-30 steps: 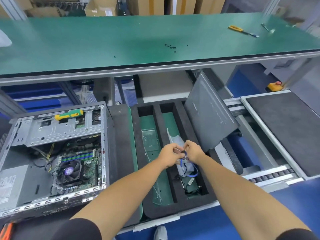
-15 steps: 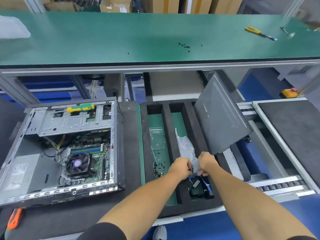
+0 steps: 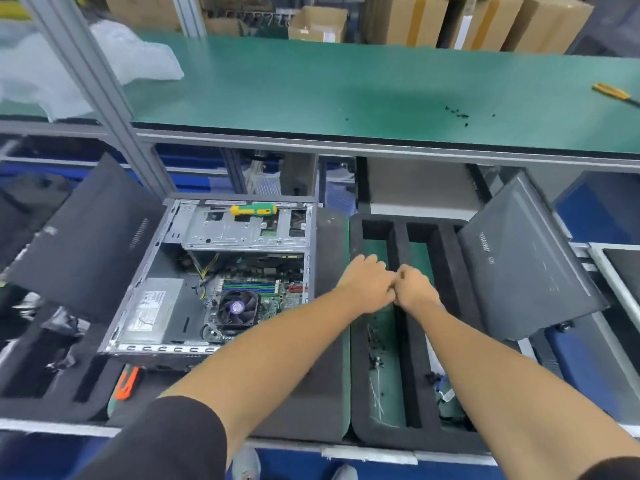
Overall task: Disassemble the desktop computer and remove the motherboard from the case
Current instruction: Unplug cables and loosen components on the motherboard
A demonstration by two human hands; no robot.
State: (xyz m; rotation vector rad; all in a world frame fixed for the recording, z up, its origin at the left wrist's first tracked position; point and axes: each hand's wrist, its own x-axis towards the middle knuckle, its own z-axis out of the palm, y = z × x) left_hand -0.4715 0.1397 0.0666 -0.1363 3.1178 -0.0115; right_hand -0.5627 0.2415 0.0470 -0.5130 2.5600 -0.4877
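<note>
Item: computer case (image 3: 221,275), open side up, left of centre on the lower desk (image 3: 329,393). The motherboard (image 3: 273,294) lies inside it, not yet removed, with the cooler fan (image 3: 239,308) and the power supply (image 3: 152,311) seated around it. A green-and-yellow screwdriver (image 3: 254,209) rests on the drive cage at the far edge.

Item: foam tray (image 3: 401,341), right of the case. Loose screws and wires lie in its left slot; a bundle with a blue cable (image 3: 445,393) lies at the near end of its right slot.

Item: side panel (image 3: 519,268), leaning at the tray's right.

Item: left hand (image 3: 367,284) and right hand (image 3: 414,289), knuckles touching above the tray, fingers curled. We cannot tell whether they pinch anything.

Change: a second ago both hands were working the pale bag and blue cable; half a second ago they lowered it into the tray. Now the bundle lies apart from them, and they have risen toward the far end. We judge that part stowed, and the board's remaining connections next.
</note>
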